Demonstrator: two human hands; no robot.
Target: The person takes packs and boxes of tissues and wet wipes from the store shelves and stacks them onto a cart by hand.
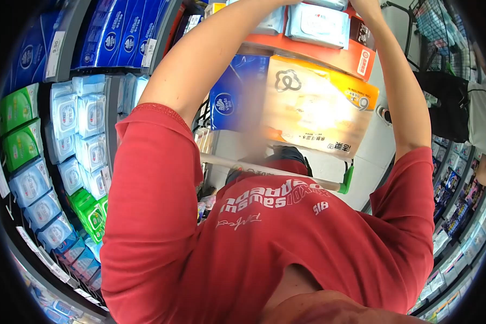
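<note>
two arms: both of the person's arms reach up and forward from red sleeves toward a loaded trolley, seen from the head camera, which looks steeply down over the chest.
left hand: out of the frame at the top edge; only the forearm shows, rising past the stack of packs, so whether the fingers are spread or closed cannot be told.
right hand (368,6): only its heel and wrist show at the top edge, just beside the orange box (329,54); the fingers are cut off, and their state cannot be told.
orange box: lies across the top of the trolley load, between the two forearms, tilted a little.
wipes pack (318,24): pale blue, rests flat on the orange box, between the wrists.
yellow tissue pack (318,105): large, glossy with glare, sits just under the orange box.
blue tissue pack (237,92): stands beside the yellow one, partly behind the left forearm.
trolley handle (275,174): pale bar with a green end cap, near the chest.
shelves (65,135): on the person's left, packed with blue, white and green wipes packs.
red shirt (264,243): fills the lower frame, white lettering on it.
other person (480,113): stands at the far right edge, in a white top.
</note>
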